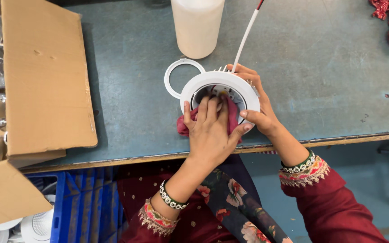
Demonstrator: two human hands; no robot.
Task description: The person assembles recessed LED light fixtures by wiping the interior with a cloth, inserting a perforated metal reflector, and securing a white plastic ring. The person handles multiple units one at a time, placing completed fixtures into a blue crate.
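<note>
Your left hand (pixel 210 130) presses pink cloth (pixel 232 118) into round white light fitting (pixel 219 90), fingers bent over the wad. Right hand (pixel 255 110) clamps rim at 3 o'clock, bracing it on bench (pixel 320 67). Loose white ring (pixel 178 76) at 10 o'clock; cloth possibly bunched under palm.

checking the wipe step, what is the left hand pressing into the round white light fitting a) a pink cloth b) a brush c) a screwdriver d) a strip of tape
a: the left hand pushes a pink cloth into the opening of the white light fitting, which the right hand steadies by the rim.
</note>
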